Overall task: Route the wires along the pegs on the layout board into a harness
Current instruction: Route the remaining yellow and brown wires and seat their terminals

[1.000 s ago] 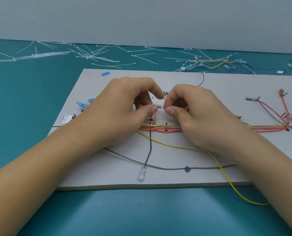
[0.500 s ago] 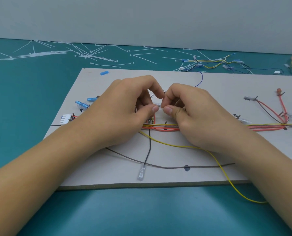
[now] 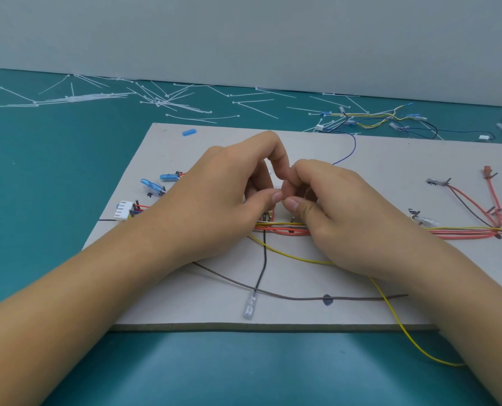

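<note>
Nearest me, one yellow wire (image 3: 302, 260) trails off the front edge of the layout board (image 3: 185, 303), and one brown wire (image 3: 296, 298) lies loose across it. One black wire (image 3: 264, 259) drops toward me and ends in a clear terminal (image 3: 249, 309). Just past those is the main bundle (image 3: 460, 230), red and yellow, with its long axis running left to right across the board. That's the bit that matters: both hands meet right over its middle, neither one nearer. Left hand (image 3: 220, 200) and right hand (image 3: 343, 218) are curled, thumb and forefinger pinching a small pale piece (image 3: 276, 189) just above the bundle. It's too tiny to say what it is. Off left there's one white connector (image 3: 124, 210) and two blue terminals (image 3: 151, 186). Way at the back, cable ties (image 3: 162, 102) are scattered, too many to count
</note>
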